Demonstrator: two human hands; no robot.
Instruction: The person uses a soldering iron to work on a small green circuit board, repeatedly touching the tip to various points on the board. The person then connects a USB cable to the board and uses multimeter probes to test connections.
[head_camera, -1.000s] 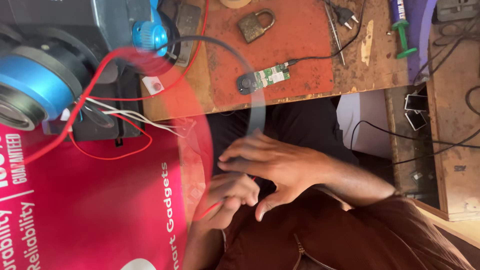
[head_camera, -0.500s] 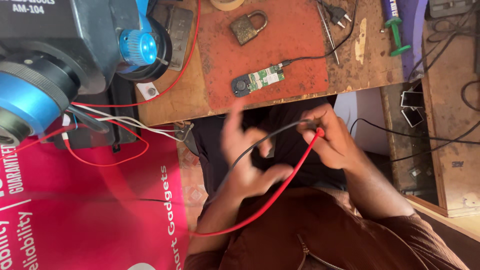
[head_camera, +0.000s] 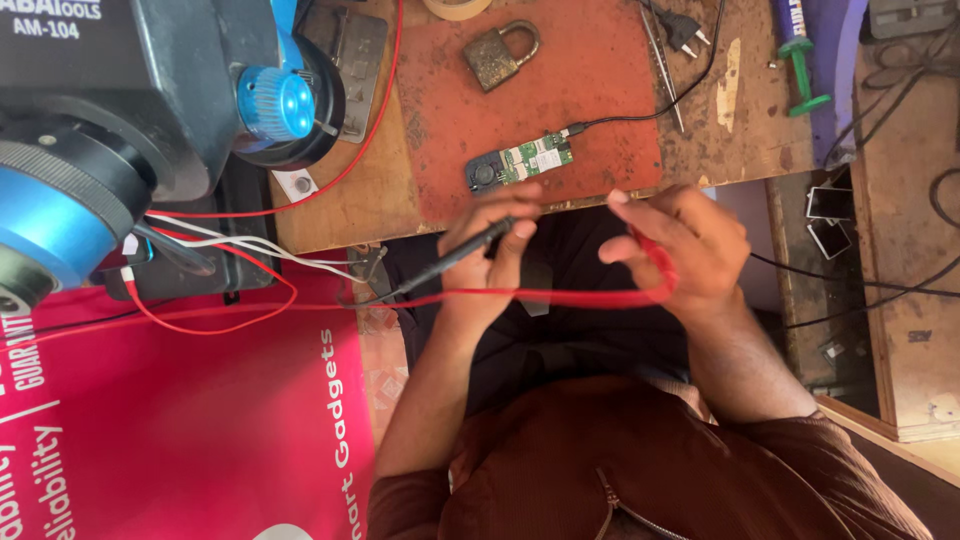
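Left hand pinches black probe pen-style, right hand grips red probe, both poised just below circuit board for contact.

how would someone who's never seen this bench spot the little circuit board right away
Start at the rust-red mat covering the middle of the wooden bench. Along the mat's edge nearest the person, just beyond the hand gripping a black probe, lies the small circuit board. It is a narrow green strip with a black cable plugged into one end, unlike the brass padlock farther back.
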